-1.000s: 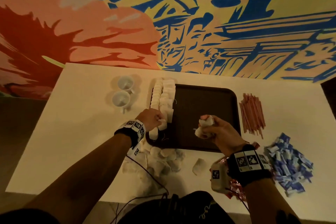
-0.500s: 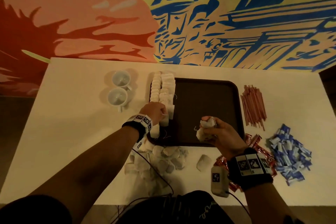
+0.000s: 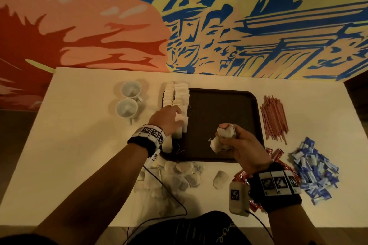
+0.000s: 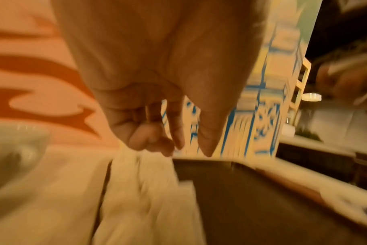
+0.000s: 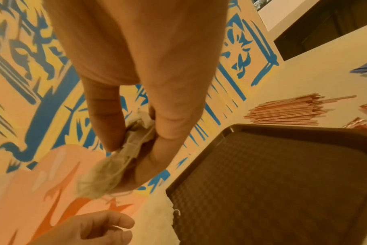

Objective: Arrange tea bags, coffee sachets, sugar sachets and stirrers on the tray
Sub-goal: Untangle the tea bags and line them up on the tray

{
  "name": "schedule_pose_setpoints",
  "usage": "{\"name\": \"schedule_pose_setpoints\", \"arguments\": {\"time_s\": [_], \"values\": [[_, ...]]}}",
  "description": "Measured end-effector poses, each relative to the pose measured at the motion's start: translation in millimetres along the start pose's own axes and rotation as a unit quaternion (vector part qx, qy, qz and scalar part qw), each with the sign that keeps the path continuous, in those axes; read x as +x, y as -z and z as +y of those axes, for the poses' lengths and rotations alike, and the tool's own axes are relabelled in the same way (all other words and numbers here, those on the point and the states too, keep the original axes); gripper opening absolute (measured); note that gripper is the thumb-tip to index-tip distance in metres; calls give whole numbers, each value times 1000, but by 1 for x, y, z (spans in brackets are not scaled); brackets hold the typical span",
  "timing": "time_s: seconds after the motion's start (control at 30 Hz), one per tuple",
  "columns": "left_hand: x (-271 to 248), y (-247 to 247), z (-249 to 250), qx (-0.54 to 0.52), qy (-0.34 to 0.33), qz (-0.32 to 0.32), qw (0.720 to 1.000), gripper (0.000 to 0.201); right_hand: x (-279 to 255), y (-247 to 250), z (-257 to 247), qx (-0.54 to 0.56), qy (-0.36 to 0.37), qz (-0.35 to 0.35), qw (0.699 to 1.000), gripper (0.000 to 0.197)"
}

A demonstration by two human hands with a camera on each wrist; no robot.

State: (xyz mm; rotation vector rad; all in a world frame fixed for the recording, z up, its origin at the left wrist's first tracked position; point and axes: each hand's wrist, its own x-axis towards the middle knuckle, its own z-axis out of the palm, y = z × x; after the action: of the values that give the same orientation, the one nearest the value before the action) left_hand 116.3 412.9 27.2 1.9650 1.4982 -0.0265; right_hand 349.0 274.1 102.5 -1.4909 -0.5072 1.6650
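A dark brown tray lies on the white table. Two rows of white tea bags stand along its left edge. My left hand hovers over the near part of these rows; in the left wrist view its fingers are loosely curled and hold nothing. My right hand is over the tray's near half and grips a small bunch of tea bags. In the right wrist view that bunch of tea bags is pinched between thumb and fingers. Loose tea bags lie on the table in front of the tray.
Pink stirrers lie in a pile right of the tray. Blue sugar sachets are heaped at the right front. Red coffee sachets are partly hidden under my right wrist. Two white cups stand left of the tray.
My left hand has slid a little farther along the tea bag rows, away from me. My right hand has kept its bunch of tea bags over the tray.
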Motion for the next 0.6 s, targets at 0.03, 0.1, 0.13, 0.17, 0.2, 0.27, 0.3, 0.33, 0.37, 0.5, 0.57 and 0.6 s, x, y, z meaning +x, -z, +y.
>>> {"name": "schedule_pose_setpoints", "arguments": {"time_s": [0.03,0.1,0.13,0.17,0.2,0.27,0.3,0.33,0.37,0.5,0.57,0.6], "values": [[-8,8,6,-20,-12,10,1000,31,-2,0,-3,8,6,-7,1000,36],[-28,22,21,-99,-34,31,994,25,-7,0,-8,19,15,-16,1000,36],[-39,28,30,-151,-39,36,987,26,-9,-1,-9,24,16,-17,999,36],[-52,32,41,-199,-39,31,979,28,-10,0,-9,32,13,-16,999,36],[-66,34,50,-241,-36,19,970,30,-12,0,-8,41,9,-15,999,35],[-90,30,65,-299,-27,-21,954,34,-15,3,-5,62,0,-14,998,34],[-101,26,71,-319,-25,-42,946,39,-17,4,-4,72,-3,-13,997,33],[-111,21,76,-328,-25,-60,942,46,-20,5,-2,80,-4,-10,997,31],[-120,16,81,-323,-27,-75,943,51,-23,7,-1,85,-3,-7,996,29],[-144,-4,107,-321,-31,-72,944,33,-39,14,0,94,15,-13,995,27],[-150,-12,118,-327,-38,-49,943,25,-48,18,-1,90,24,-16,996,30],[-152,-15,122,-327,-44,-40,943,23,-52,20,-1,83,28,-19,996,31]]}}
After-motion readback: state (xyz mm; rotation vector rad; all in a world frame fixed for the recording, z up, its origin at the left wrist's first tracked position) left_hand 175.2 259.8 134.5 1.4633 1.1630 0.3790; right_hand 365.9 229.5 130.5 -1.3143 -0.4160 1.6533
